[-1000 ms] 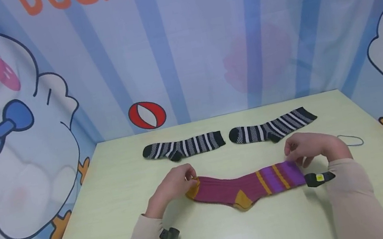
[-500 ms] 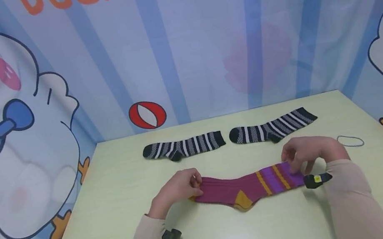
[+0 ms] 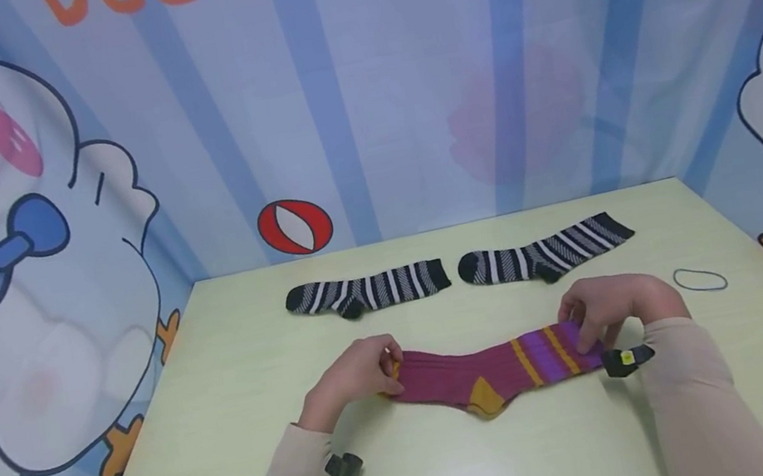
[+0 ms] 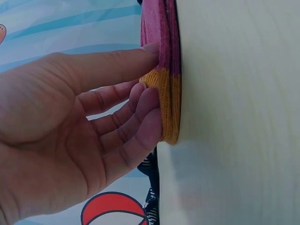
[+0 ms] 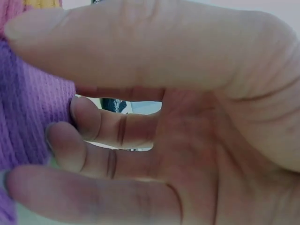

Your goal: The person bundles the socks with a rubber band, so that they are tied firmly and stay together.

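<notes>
A maroon sock [image 3: 442, 375] lies flat across the table, with a mustard heel [image 3: 487, 399] and a purple, mustard-striped cuff [image 3: 545, 358]. At its left end, my left hand [image 3: 362, 370] touches the toe with thumb and fingertips. The left wrist view shows the mustard toe [image 4: 169, 108] with layered edges, the thumb resting on the maroon knit just above it. Over the cuff, my right hand [image 3: 612, 304] sets its thumb on top and its fingers towards the far edge. Purple ribbed knit [image 5: 28, 103] shows between its thumb and loosely bent fingers in the right wrist view.
Behind lie two black-and-white striped socks, one at left [image 3: 371, 290] and one at right [image 3: 546, 252]. A thin loop [image 3: 700, 279] rests on the pale table [image 3: 504, 470] at the right. A printed cloth backdrop [image 3: 396, 101] stands along the table's back and sides.
My left hand has slid slightly right, further over the toe. The right hand has shifted left and nearer onto the cuff. The maroon sock has stayed in place.
</notes>
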Motion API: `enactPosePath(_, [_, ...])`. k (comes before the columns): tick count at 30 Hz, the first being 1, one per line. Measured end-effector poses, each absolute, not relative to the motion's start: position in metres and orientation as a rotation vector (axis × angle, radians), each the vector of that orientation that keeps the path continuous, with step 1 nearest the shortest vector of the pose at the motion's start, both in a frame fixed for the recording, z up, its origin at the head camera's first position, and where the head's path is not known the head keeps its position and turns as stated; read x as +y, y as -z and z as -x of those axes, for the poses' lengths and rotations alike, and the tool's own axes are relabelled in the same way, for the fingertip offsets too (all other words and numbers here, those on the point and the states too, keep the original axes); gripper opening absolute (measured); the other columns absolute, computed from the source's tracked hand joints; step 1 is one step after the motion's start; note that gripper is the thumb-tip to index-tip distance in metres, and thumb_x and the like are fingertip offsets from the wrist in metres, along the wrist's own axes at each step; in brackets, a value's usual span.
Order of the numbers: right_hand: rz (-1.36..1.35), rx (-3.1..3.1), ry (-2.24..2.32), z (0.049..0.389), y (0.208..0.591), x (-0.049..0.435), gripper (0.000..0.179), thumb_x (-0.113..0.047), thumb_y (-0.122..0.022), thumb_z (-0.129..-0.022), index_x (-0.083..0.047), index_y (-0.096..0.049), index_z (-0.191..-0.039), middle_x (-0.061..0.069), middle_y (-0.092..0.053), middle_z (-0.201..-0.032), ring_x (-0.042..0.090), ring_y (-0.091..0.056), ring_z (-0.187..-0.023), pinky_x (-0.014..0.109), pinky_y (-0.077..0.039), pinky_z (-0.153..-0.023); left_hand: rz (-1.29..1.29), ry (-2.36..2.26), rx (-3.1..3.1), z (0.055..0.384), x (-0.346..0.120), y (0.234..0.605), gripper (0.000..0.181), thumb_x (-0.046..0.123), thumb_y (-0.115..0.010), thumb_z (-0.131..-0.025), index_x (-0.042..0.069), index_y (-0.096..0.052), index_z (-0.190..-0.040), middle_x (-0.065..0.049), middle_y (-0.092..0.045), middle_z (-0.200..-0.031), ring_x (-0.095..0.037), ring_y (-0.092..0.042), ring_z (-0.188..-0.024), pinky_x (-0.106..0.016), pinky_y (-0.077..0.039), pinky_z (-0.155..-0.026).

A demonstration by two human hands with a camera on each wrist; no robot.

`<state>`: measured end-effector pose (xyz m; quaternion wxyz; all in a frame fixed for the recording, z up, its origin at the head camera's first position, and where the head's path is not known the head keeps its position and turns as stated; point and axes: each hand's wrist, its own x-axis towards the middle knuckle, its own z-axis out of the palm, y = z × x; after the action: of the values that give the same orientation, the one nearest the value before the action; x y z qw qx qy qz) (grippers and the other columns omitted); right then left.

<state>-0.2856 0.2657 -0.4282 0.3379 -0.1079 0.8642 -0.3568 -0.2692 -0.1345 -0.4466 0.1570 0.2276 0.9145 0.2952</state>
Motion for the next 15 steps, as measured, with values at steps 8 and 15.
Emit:
enactPosePath(8, [0.273,2.231,0.963,0.2858,0.4271,0.2658,0.048,-0.001,-0.079,-0.08,0.009,-0.058,-0.122,0.017,-0.061,-0.113,0.027,-0.067,-0.094,0.043,-0.059,-0.074,-0.668,-0.831,2.616,0.2691,-0.1356,0.445,0.035,0.004,-0.086,-0.076,0.004,-0.063,-0.102,-0.002,-0.059,-0.079,-0.014,-0.053,-0.071,-0.029,-0.047,-0.066])
enactPosePath(15, [0.276,2.235,0.955,0.2857,0.4273,0.2651,0.045,-0.003,-0.079,-0.081,0.008,-0.06,-0.12,0.017,-0.061,-0.111,0.027,-0.066,-0.095,0.043,-0.059,-0.073,-0.657,-0.798,2.608,0.2682,-0.1357,0.4448,0.039,0.004,-0.085,-0.077,0.002,-0.063,-0.108,-0.003,-0.06,-0.082,-0.015,-0.054,-0.073,-0.03,-0.047,-0.068])
